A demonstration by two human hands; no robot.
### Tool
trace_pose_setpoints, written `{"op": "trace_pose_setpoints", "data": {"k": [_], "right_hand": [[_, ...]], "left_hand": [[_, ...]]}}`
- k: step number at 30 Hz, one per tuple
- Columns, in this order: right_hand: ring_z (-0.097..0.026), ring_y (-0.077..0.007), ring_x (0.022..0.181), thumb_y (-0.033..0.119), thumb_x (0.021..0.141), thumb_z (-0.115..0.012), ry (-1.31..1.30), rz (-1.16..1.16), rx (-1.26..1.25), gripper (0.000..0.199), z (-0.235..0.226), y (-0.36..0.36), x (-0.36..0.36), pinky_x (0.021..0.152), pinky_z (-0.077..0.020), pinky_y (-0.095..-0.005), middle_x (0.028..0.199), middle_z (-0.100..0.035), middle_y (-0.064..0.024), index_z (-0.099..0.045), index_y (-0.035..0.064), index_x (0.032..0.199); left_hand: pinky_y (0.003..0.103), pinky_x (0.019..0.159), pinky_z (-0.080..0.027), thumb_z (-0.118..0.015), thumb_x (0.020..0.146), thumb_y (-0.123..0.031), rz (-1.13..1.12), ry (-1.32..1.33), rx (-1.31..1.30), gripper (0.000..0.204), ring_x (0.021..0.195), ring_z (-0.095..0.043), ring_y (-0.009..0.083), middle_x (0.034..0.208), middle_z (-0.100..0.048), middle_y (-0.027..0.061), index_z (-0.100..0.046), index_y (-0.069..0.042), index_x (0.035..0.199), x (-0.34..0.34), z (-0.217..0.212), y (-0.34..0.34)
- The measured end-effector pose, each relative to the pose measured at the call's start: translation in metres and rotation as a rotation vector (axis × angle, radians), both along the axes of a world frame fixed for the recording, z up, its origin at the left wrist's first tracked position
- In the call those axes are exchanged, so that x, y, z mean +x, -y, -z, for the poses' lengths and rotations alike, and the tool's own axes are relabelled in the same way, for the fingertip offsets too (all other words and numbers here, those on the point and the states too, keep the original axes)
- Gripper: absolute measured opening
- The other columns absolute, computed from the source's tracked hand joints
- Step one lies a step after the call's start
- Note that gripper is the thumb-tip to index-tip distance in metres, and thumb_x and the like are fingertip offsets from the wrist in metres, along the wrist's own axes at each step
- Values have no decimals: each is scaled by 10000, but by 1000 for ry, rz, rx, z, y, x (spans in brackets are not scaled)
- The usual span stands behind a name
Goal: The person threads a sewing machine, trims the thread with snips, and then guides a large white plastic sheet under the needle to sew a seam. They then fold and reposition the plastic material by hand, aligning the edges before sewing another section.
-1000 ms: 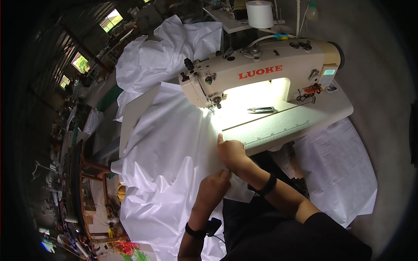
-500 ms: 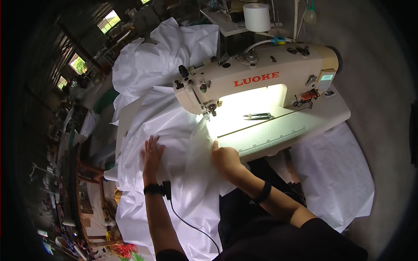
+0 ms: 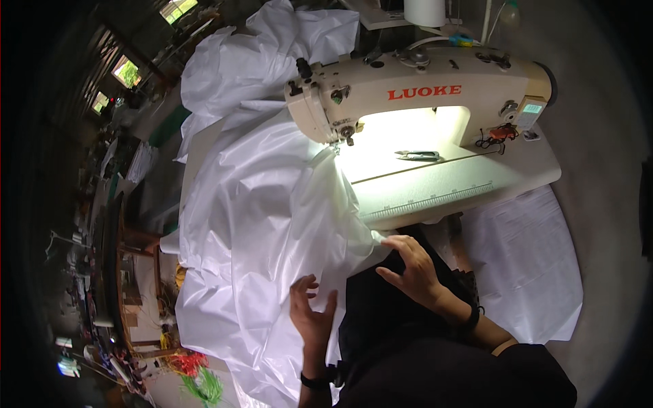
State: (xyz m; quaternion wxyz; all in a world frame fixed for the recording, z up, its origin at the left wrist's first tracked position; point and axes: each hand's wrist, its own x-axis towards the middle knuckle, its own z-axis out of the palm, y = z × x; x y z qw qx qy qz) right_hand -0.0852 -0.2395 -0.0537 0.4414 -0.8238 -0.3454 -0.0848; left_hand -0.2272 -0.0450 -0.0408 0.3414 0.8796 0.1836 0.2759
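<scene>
A big sheet of thin, shiny white material (image 3: 265, 197) lies in folds over the sewing table, one edge running under the needle area of a sewing machine (image 3: 422, 78). My left hand (image 3: 314, 316) is over the near part of the sheet, fingers bent and thumb apart, holding nothing. To its right, my right hand (image 3: 416, 272) has its fingertips at the sheet's pulled-out corner beside the table's front edge. Its thumb stands well away from the fingers; whether the fingertips touch the corner I cannot tell. Thread snips (image 3: 418, 156) rest on the lit machine bed.
A ruler strip (image 3: 435, 197) runs along the table's front (image 3: 524, 170). More white material (image 3: 524, 265) hangs at the right, and a heap (image 3: 238, 64) lies behind at the left. A thread cone (image 3: 424, 12) stands at the back. Wooden framing (image 3: 139, 248) is at the left.
My left hand has come off its flat place on the sheet, moving right and nearer me. My right hand has moved right and nearer from the table edge, its fingers spreading. The view has shifted.
</scene>
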Motion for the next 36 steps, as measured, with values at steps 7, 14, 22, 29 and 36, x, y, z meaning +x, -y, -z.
{"op": "trace_pose_setpoints", "data": {"k": [7, 14, 22, 29, 36], "right_hand": [[-613, -259, 973, 236, 804, -766, 96, -58, 91, 347, 5, -6, -7, 834, -482, -371, 1076, -626, -66, -577, 93, 1058], [-604, -234, 1015, 272, 782, -771, 315, -46, -44, 394, 4, -12, -2, 871, -429, -372, 1143, -608, -40, -589, 112, 1093], [-581, -199, 1048, 154, 778, -730, 472, 48, -104, 280, -8, -29, 17, 873, -395, -387, 1113, -597, -8, -638, 136, 1042], [-581, -182, 896, 153, 743, -705, 485, -464, -261, 107, -17, -26, 16, 1089, -375, -465, 754, -528, -4, -607, 134, 705], [-603, -212, 853, 97, 746, -667, 510, -110, -584, 56, -40, 64, 50, 1050, -403, -414, 784, -579, -18, -619, 126, 738]], "left_hand": [[439, 880, -483, -759, 732, 3, -205, -34, 429, 477, 1014, -581, 350, 1117, -587, 143, -569, -49, 1167, -28, 34, 9], [394, 682, -473, -712, 805, 34, -563, -18, 385, 139, 822, -595, 292, 940, -579, 110, -647, -29, 912, -36, 38, -66], [380, 888, -509, -750, 768, -65, -162, 158, 217, 327, 1047, -625, 344, 1235, -597, 151, -644, -64, 1077, 3, 62, -77], [500, 1084, -357, -788, 668, -46, -270, -50, 303, 724, 1305, -423, 393, 1435, -417, 177, -502, -80, 1332, 24, 74, -53], [355, 859, -490, -611, 780, 41, -186, -233, -168, 347, 1011, -640, 302, 1043, -679, 106, -643, -47, 1115, -26, 85, -110]]}}
